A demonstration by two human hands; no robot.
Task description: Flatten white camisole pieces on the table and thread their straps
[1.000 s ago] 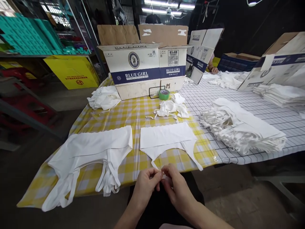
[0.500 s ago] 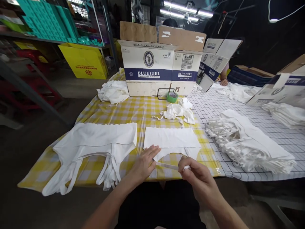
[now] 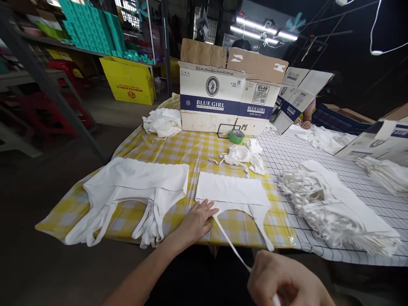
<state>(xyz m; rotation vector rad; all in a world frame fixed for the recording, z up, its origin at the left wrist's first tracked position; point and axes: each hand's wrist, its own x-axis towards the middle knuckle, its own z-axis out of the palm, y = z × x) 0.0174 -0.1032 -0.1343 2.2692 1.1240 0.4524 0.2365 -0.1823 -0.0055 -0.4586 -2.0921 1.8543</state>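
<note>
Near the table's front edge, I'm drawing one strap taut off a single white garment.

My left hand (image 3: 199, 219) lies open and flat, pinning the white garment (image 3: 232, 193) on the yellow checked cloth (image 3: 188, 148); my right hand (image 3: 282, 282) is closed, pinching its strap (image 3: 231, 246). I judge the work midway: a flat stack (image 3: 137, 185) lies left, a larger pile (image 3: 331, 204) right. Far off, the open Blue Girl carton (image 3: 223, 100) hides its contents; green tape (image 3: 236, 136) sits beside it.
</note>
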